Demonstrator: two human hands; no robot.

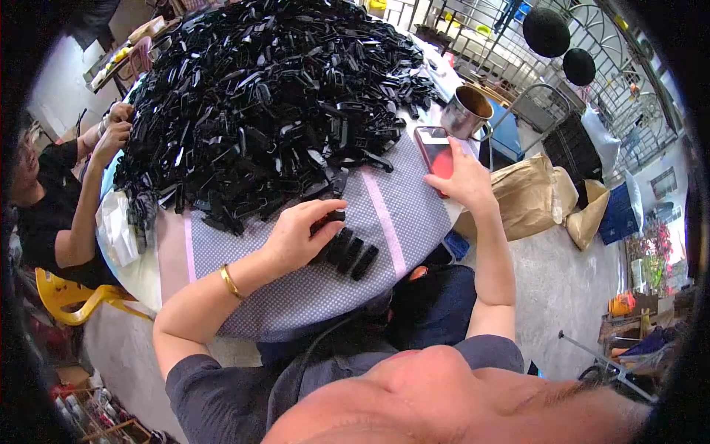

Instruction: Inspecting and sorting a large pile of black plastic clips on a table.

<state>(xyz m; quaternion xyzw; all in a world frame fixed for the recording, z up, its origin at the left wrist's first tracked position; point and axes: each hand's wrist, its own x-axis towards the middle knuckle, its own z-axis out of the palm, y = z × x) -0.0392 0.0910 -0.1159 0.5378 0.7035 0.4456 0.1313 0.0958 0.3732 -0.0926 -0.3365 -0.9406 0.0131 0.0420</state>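
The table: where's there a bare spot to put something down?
The cloth shows bare between the pink stripe, the phone and the right edge, and also between the left hand, the black row and the near edge. The black heap crowds the far side; the mug and phone crowd the right hand.

Grey floor (551, 292), yellow chair (49, 300), metal grille (510, 52)
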